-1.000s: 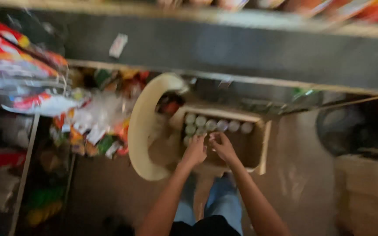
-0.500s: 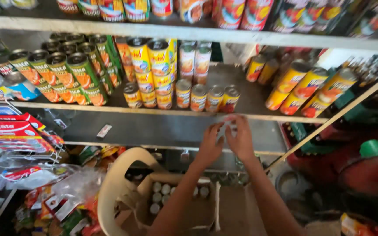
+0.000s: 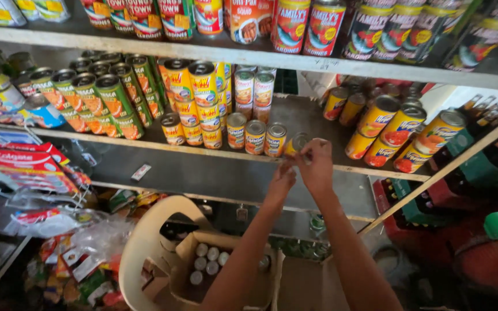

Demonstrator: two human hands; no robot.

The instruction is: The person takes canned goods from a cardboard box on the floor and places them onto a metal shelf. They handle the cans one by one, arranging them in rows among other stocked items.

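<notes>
My right hand [image 3: 317, 164] and my left hand [image 3: 280, 179] are raised together at the front edge of the middle shelf [image 3: 162, 147]. Between them is a small silver-topped can [image 3: 298, 140], at the right end of a row of similar small cans [image 3: 255, 136]. My right hand's fingers curl over the can. The fingertips of my left hand pinch its lower left side. Below my arms, an open cardboard box [image 3: 184, 253] holding several more small cans [image 3: 207, 259] rests on a white plastic chair [image 3: 138, 245].
Green-labelled cans [image 3: 110, 98] and yellow cans [image 3: 203, 95] stand left of the row, orange-yellow cans [image 3: 399, 129] to the right. A higher shelf [image 3: 318, 63] carries more tins. Red cartons [image 3: 24, 164] and bagged snack packets [image 3: 76, 262] are at left, bottle crates [image 3: 479, 170] at right.
My hands rose from the box on the chair to the middle shelf, and my view lifted with them. Since half a second ago they have held at the row's right end.
</notes>
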